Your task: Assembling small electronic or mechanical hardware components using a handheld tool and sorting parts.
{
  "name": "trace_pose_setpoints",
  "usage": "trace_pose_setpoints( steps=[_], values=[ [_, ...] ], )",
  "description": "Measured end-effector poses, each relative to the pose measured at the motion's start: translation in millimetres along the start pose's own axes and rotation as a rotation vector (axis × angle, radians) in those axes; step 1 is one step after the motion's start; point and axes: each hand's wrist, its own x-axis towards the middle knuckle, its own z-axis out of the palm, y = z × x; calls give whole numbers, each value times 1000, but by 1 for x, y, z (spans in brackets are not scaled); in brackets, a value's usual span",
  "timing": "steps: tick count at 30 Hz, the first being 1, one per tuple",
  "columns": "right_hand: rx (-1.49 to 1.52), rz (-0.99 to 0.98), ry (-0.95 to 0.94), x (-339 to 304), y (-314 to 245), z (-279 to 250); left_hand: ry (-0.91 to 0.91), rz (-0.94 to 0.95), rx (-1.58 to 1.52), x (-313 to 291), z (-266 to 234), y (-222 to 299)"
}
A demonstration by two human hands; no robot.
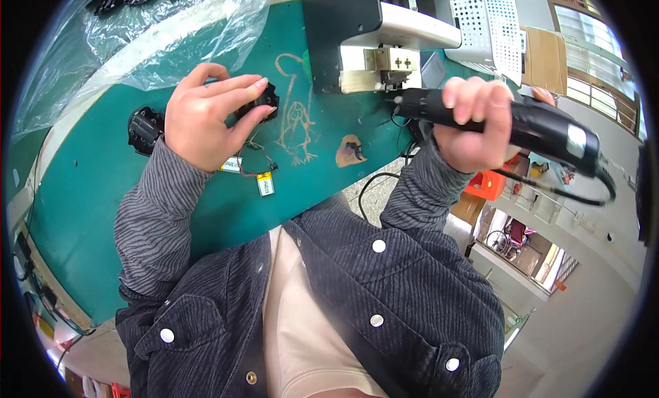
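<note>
My right hand (477,123) is wrapped round a black electric screwdriver (552,131), held nearly level. Its tip end points left, close below the metal block (395,60) of a black-and-white machine that looks like a screw feeder (415,24); whether they touch I cannot tell. With fingertips and thumb, my left hand (206,116) grips a small black plastic part (272,101), partly hidden by the fingers. Thin wires run beneath it to a small silver-and-yellow battery (265,184) on the green table. A second battery (231,164) lies beside my left wrist.
Left of my left hand sits another black plastic part (144,130). Clear plastic bags (178,44) cover the far left. A worn patch (351,151) marks the green mat. White perforated baskets (484,27) stand at the far right, and the screwdriver's cable (570,195) loops on the right.
</note>
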Motion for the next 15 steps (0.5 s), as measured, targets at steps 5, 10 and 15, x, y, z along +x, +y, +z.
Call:
trace_pose_setpoints(
  steps=[5,10,15],
  values=[
    [-37,-102,101,5,3,10,-1,-13,8,-6,0,-1],
    [-59,-106,103,7,17,9,13,-14,18,-4,2,1],
    [-143,-32,12,9,11,8,14,-1,3,-4,3,2]
  ],
)
